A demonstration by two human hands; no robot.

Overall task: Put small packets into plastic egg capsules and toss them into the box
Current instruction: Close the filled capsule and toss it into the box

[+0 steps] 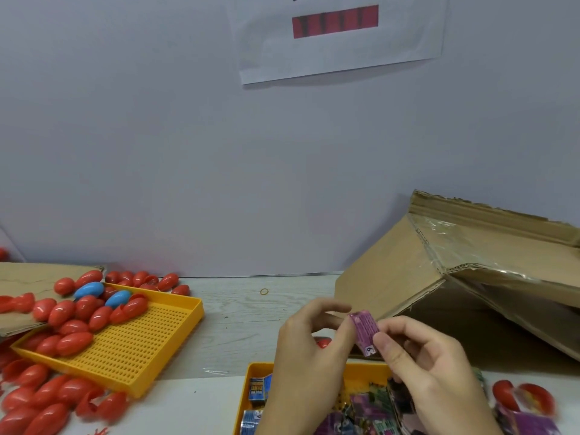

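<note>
I held one purple packet (364, 332) between both hands, above the near yellow tray (251, 372). My left hand (310, 350) pinched the packet's left edge with thumb and curled fingers; my right hand (420, 362) pinched its lower right corner, thumb in front. The packet's printed text was too small to read; only a white label at its lower end with the digit "6" or "9" was legible. A red capsule (323, 342) sat in my left palm, mostly hidden by the fingers.

The near tray contained more packets (361, 406), purple and blue, partly covered by my hands and cut off at the frame's bottom. Blue packets (259, 390) carried writing that I could not make out.

The cardboard box (439, 293) lay tipped at right, its opening facing near-right and its far side cut off. At left, a second perforated yellow tray (163, 334) held red egg capsules (75, 324) and two blue capsules (89, 290); more red ones spread across the table (238, 312).

A paper sheet (342, 36) on the wall showed a blurred red bar; its handwriting was cut off at the top.
</note>
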